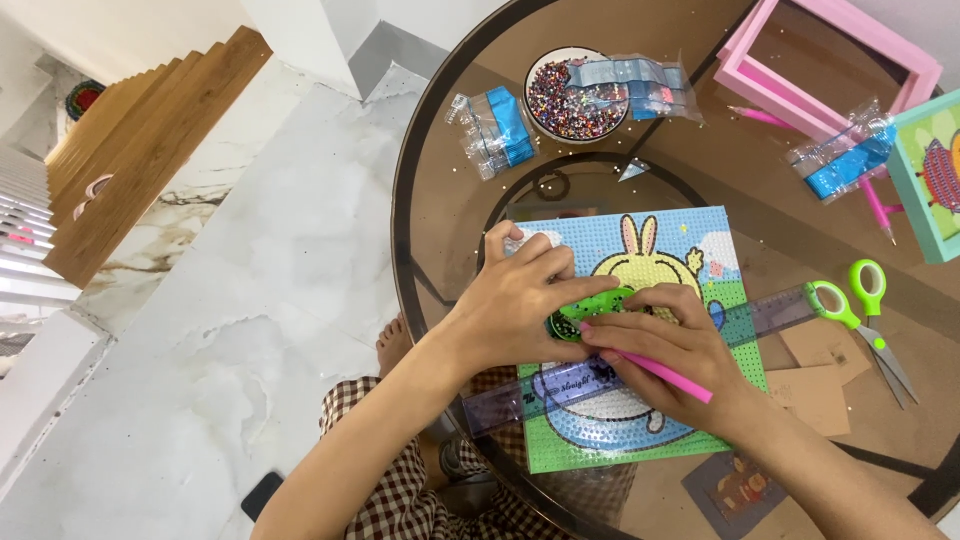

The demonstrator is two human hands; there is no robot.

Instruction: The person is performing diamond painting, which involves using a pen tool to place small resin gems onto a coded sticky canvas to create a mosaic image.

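Observation:
A square bead-art canvas (700, 235) with a yellow rabbit on blue and green lies on the round glass table (450, 200). My left hand (520, 305) rests on its left part and holds a small green tray of dark beads (575, 320). My right hand (675, 355) grips a pink pen (670, 375), its tip near the tray. A clear purple ruler (770, 312) lies slanted across the canvas under both hands.
A bowl of mixed beads (560, 105) and plastic bead bags (495, 130) sit at the far side. A pink frame (770, 85), more bags, another pink pen, green scissors (870, 310), cardboard pieces and a teal framed picture (935, 180) lie to the right.

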